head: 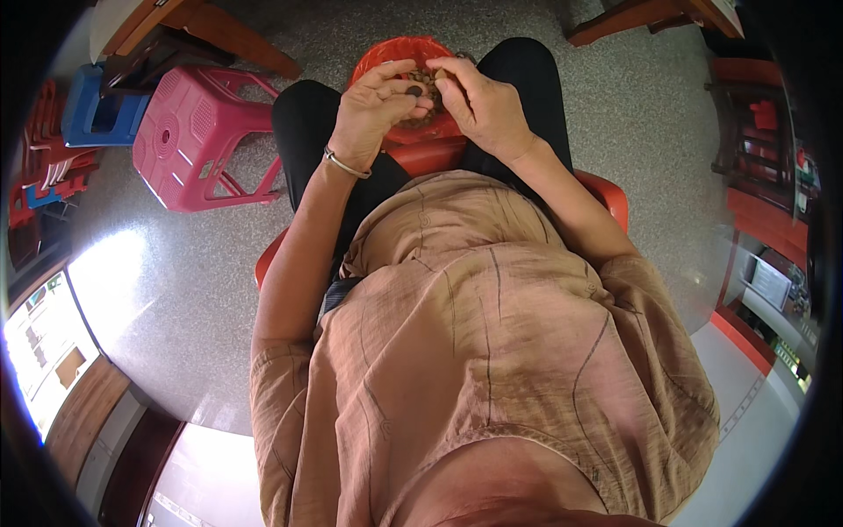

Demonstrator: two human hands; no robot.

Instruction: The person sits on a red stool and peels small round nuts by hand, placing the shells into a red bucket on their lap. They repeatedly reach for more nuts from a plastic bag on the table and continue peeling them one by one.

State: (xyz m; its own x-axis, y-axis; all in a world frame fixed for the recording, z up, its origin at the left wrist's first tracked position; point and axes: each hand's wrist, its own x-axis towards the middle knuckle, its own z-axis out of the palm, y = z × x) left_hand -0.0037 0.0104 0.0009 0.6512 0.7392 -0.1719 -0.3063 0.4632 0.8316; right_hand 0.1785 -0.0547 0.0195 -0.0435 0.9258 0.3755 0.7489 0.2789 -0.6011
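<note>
My left hand [369, 109], with a bracelet [346, 165] at its wrist, is palm up over a red plastic bag [395, 51]. A small dark round piece [413, 91], perhaps a seed, is held at its fingers. Opposite it, my right hand [487, 109] pinches a small tan piece [440, 74], perhaps a bit of shell, between thumb and forefinger. The bag lines a container between my knees, its mouth spread wide. Many small brown pieces [421, 122], like nuts or shells, lie inside, partly hidden by both hands.
A pink plastic stool [172, 135] stands at the left, with a blue stool [99, 109] behind it. Wooden furniture legs [237, 43] reach the speckled floor [632, 132] at the far side. I sit on a red plastic chair [606, 197]. Dark wooden furniture [757, 138] lines the right.
</note>
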